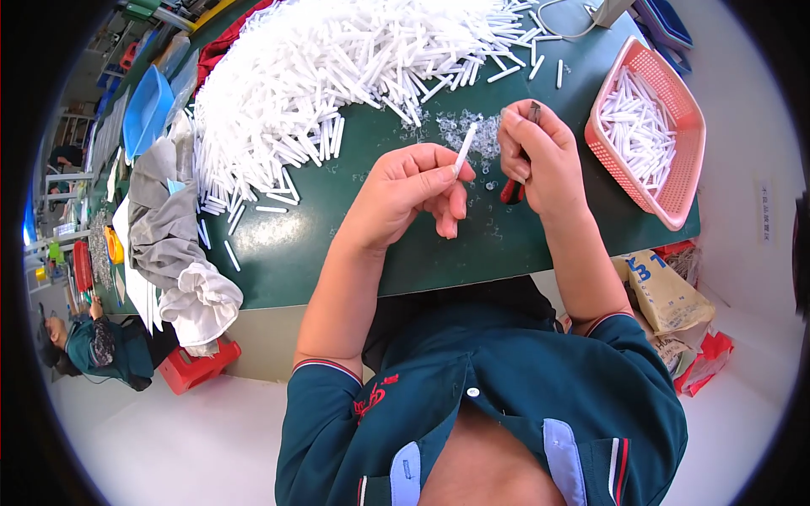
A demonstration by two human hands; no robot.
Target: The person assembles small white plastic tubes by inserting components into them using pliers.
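My left hand point(413, 190) pinches a slim white plastic tube point(465, 148) between thumb and forefinger, its free end pointing up and away from me. Just to the right, my right hand point(540, 156) is wrapped round red-handled nippers point(511, 192). Their metal tip shows above the forefinger; most of the tool is hidden in the palm. The tube and the nippers are apart. Small clear plastic scraps point(481, 135) lie on the table beyond and between my hands. A large heap of similar white tubes point(312, 67) spreads across the far and left part of the table.
A pink basket point(603, 139) with white tubes stands at the right edge of the green table point(278, 274). Grey and white cloths point(164, 228) and a blue bin point(148, 110) lie left. A co-worker point(110, 346) is at far left near a red stool point(198, 364); sacks point(666, 295) stand right.
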